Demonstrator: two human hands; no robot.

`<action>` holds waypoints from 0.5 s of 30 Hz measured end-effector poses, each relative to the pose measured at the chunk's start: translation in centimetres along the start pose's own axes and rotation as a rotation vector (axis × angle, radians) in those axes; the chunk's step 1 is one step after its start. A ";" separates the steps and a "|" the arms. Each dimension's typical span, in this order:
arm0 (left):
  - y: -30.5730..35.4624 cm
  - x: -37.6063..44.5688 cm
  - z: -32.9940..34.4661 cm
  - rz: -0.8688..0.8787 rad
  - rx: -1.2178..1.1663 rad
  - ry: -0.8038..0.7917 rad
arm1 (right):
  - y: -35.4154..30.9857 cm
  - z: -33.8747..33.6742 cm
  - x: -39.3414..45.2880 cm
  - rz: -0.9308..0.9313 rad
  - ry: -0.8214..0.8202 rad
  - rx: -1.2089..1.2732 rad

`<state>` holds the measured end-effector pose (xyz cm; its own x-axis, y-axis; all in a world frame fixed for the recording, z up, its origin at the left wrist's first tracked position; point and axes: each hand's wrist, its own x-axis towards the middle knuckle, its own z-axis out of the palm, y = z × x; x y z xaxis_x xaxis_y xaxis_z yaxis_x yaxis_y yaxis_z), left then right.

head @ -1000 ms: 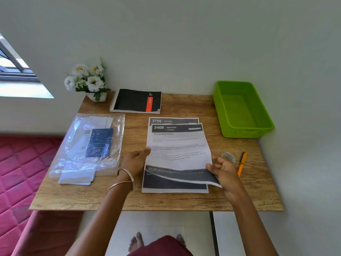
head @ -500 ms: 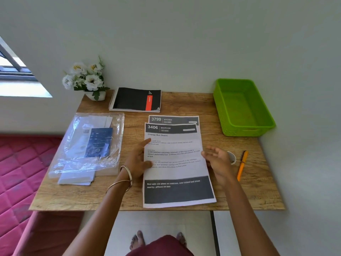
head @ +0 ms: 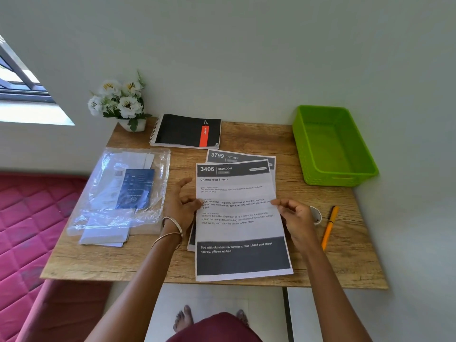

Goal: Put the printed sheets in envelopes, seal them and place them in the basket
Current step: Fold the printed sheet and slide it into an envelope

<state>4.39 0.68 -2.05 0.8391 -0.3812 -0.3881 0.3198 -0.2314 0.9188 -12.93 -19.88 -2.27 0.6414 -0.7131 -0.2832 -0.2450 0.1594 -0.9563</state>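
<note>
Left hand [head: 181, 206], centre of frame: fingers spread and loosely curled, fingertips touching the left edge of the top printed sheet [head: 240, 218]. No closed grip that I can see; it steadies or pinches the margin lightly.

Right hand [head: 294, 217], just right of centre: thumb and forefinger meet at the sheet's right edge, a light pinch, other fingers curled and free.

The top printed sheet, headed "3406 BEDROOM", lies flat and unfolded, its lower edge overhanging the near rim of the wooden table [head: 246, 137]. Beneath it, offset upward, a second sheet [head: 237, 156] headed "3799 KITCHEN" shows its top strip.

Left of centre: clear plastic packet [head: 118, 191] with white envelopes inside, and more envelopes [head: 103, 236] poking out under its lower edge. None taken out for use.

Right of the right hand: small white roll, probably tape [head: 317, 214], partly hidden by the knuckles, and an orange pen [head: 329, 227].

Upper right: green basket [head: 333, 146], nothing in it.

Upper centre: spiral notebook [head: 187, 130]; flower pot [head: 123, 104] at its left.

Judgement: task barely begun. No sheet folded, inserted or sealed; both sheets remain to be done, and the basket awaits its first envelope.
</note>
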 end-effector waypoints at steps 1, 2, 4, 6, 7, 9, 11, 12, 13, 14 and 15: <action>0.0 0.0 0.2 0.013 -0.011 0.023 | 0.1 -0.2 -0.1 0.030 -0.025 0.026; 0.0 0.1 0.3 0.026 -0.009 0.045 | 0.3 -0.5 -0.1 0.061 -0.057 0.055; 0.1 0.4 0.6 0.052 0.035 0.053 | 0.2 -0.9 -0.2 0.109 -0.114 0.101; 0.2 0.6 0.7 0.041 0.077 0.034 | -0.1 -0.8 -0.2 0.119 -0.125 0.128; 0.4 0.6 0.8 0.029 0.085 0.024 | -0.3 -0.7 0.0 0.109 -0.107 0.125; 0.6 0.6 0.9 0.018 0.110 0.001 | -0.6 -0.3 0.7 0.080 -0.052 0.084; 0.9 0.5 0.9 0.026 0.166 -0.024 | -1.0 0.2 1.5 0.072 -0.007 0.014; 0.9 0.5 0.9 0.027 0.190 -0.033 | -1.2 0.5 1.8 0.066 0.008 -0.013; 1.0 0.6 0.9 0.029 0.204 -0.036 | -1.4 0.7 2.1 0.058 0.024 -0.025; 1.1 0.7 0.9 0.028 0.211 -0.033 | -1.6 0.9 2.3 0.050 0.040 -0.024; 1.3 0.7 1.0 0.026 0.211 -0.029 | -1.7 1.1 2.6 0.038 0.053 -0.031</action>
<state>5.01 -0.77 -1.19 0.8319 -0.4147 -0.3687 0.1961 -0.4019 0.8944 -10.07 -21.26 -1.43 0.5917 -0.7422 -0.3146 -0.2914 0.1669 -0.9419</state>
